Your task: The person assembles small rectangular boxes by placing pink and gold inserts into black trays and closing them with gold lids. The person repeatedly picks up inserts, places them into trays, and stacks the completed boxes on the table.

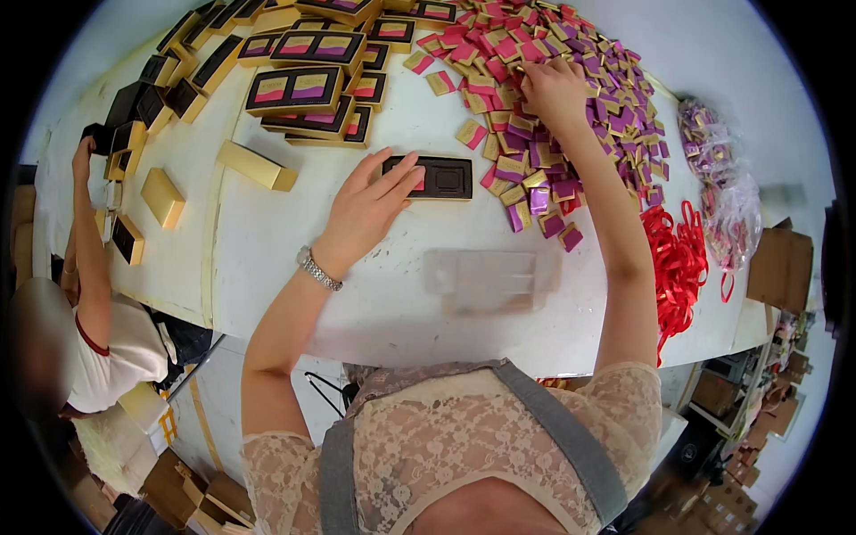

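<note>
My left hand (370, 209) lies with its fingers stretched over the left part of a black, gold-edged box (448, 178). One small pink packet (419, 185) shows beside its fingertips, and the box's right compartment holds nothing. Up and to the right, my right hand (555, 92) has its fingers bent down into a big heap of small wrapped packets (615, 111), pink-and-gold on the left and purple-and-gold on the right. Whatever is between those fingertips is hidden. Several loose packets (520, 215) lie at the heap's near edge.
Filled two-window boxes (299, 89) are stacked at the back left. A gold sleeve (257, 166) lies near them. A clear plastic tray (490, 281), red ribbons (676, 267) and plastic bags of packets (731, 214) are nearer the right. A co-worker's hand (83, 153) reaches toward boxes far left.
</note>
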A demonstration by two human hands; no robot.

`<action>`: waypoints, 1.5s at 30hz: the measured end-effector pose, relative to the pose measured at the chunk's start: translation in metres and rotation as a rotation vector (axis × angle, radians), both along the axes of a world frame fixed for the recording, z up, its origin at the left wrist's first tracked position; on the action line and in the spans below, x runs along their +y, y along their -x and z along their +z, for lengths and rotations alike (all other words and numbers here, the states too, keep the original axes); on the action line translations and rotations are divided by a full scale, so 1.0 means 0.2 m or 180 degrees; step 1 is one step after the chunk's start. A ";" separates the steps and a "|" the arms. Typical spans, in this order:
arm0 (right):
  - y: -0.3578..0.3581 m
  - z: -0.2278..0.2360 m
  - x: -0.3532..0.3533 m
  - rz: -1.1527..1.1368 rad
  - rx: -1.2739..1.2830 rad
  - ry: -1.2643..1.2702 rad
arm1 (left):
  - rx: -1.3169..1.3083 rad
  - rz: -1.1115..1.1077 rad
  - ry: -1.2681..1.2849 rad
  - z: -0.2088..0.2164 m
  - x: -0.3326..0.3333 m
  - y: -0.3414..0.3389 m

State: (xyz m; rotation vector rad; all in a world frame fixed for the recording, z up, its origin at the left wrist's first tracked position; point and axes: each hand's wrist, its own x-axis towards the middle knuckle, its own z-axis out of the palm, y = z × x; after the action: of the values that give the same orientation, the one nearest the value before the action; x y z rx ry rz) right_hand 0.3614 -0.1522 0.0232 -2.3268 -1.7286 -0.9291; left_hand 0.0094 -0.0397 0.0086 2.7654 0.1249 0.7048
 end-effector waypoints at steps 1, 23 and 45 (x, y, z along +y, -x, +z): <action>0.08 0.02 0.01 0.0442 0.0531 -0.0255 | -0.0004 0.0010 -0.0005 -0.01 0.00 0.02; 0.97 0.08 -0.24 0.1173 0.1516 0.0329 | 0.0233 -0.0004 -0.0232 0.07 -0.02 0.08; 0.32 -0.06 0.13 0.0329 0.0886 -0.0454 | 0.0671 0.0075 0.0182 0.15 0.02 0.18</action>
State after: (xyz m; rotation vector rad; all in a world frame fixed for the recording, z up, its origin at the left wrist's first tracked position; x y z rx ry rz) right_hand 0.2968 -0.1258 0.0119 -2.1360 -1.5973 -0.6519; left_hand -0.0264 -0.0348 0.0387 2.7798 0.2177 0.4067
